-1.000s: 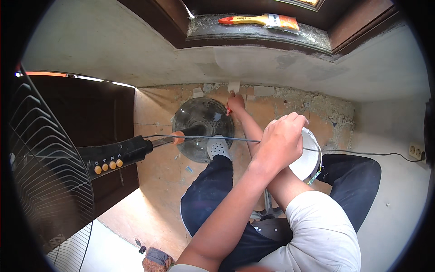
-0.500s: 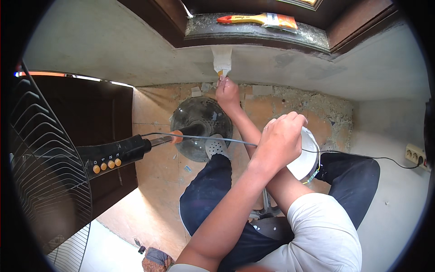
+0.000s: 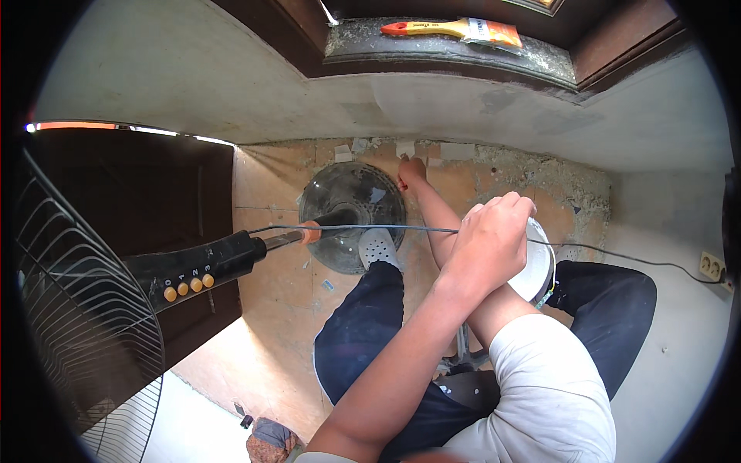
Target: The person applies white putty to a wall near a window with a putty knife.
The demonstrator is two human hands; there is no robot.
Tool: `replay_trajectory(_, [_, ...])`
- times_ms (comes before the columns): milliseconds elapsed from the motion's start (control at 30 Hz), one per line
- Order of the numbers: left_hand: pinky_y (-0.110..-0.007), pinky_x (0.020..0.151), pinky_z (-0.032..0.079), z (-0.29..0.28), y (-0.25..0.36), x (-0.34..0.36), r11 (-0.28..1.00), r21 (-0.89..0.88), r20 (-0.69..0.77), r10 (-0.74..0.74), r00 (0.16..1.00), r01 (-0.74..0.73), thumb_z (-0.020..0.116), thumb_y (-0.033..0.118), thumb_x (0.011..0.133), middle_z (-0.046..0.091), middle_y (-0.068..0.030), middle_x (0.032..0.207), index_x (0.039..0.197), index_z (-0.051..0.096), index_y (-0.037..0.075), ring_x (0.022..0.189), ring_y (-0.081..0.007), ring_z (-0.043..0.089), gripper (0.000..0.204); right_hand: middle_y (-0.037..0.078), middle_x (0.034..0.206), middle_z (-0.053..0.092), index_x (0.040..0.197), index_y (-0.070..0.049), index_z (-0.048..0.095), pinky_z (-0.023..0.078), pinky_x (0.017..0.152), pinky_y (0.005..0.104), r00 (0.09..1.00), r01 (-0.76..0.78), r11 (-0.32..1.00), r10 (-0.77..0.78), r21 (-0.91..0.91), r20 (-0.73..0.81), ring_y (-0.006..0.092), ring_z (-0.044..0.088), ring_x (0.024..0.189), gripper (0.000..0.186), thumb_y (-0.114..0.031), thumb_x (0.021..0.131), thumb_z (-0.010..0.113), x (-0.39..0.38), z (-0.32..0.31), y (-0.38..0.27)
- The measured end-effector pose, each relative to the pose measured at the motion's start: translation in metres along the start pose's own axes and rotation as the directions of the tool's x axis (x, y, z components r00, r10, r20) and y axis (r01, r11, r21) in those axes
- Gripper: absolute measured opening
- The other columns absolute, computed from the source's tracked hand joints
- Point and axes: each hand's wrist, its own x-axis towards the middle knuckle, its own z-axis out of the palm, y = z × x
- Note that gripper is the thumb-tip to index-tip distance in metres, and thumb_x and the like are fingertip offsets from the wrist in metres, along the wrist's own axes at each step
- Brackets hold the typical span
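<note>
My left hand [image 3: 494, 239] is closed over the rim of a white round pail [image 3: 539, 270], which it partly covers. What the pail holds is hidden. Crossing beneath my left forearm, my right arm stretches out to the foot of the wall. There my right hand [image 3: 412, 171] is closed on a paintbrush [image 3: 405, 147]. Its pale, whitish head points at the wall, and a red bit of handle seems to show below the fingers. Another paintbrush [image 3: 451, 29], with a red and yellow handle and a wrapped head, lies on the window sill [image 3: 363, 51].
A standing fan has its cage [image 3: 93, 309] at left and round base [image 3: 332, 185] near my shoe [image 3: 378, 248]. Its black cord [image 3: 617, 251] crosses to a wall socket [image 3: 712, 266]. Scraps and crumbled debris [image 3: 540, 174] lie along the wall. A dark door [image 3: 185, 224] stands left.
My right hand has brought the paintbrush down from the wall below the sill to the wall's foot. My left hand stays on the pail. The whole view has shifted slightly.
</note>
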Motion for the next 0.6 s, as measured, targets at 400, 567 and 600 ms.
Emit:
replay_trajectory(400, [-0.043,0.079,0.049,0.005,0.002,0.003,1.000,0.011,0.025,0.016,1.000,-0.016,0.053,-0.003,0.076,0.062,-0.0140,0.090,0.096,0.059,0.001,0.088,-0.0330,0.061,0.021,0.013,0.050,0.051,0.070,0.002,0.055,0.040,0.042,0.0369,0.803,0.591,0.805,-0.579,0.062,-0.139,0.0244,0.053,0.041,0.043,-0.028,0.099,0.041,-0.089,-0.008,-0.057])
replay_trajectory(567, [-0.043,0.079,0.049,0.003,-0.001,-0.001,1.000,0.007,0.018,0.008,1.000,-0.008,0.052,-0.003,0.076,0.062,-0.0140,0.090,0.095,0.059,0.001,0.088,-0.0329,0.061,0.021,0.022,0.061,0.052,0.074,0.003,0.054,0.041,0.053,0.0436,0.483,0.860,0.506,-0.850,-0.065,-0.211,0.0372,0.058,0.059,0.031,-0.018,0.096,0.046,-0.110,-0.004,-0.071])
replay_trajectory(600, [-0.043,0.079,0.049,0.002,0.000,-0.001,1.000,0.006,0.018,0.006,1.000,-0.006,0.052,-0.003,0.076,0.062,-0.0140,0.091,0.095,0.059,0.001,0.088,-0.0328,0.062,0.020,0.023,0.063,0.054,0.075,0.002,0.055,0.042,0.055,0.0454,0.477,0.857,0.505,-0.853,-0.106,-0.211,0.0400,0.058,0.061,0.031,-0.019,0.096,0.045,-0.105,-0.002,-0.076])
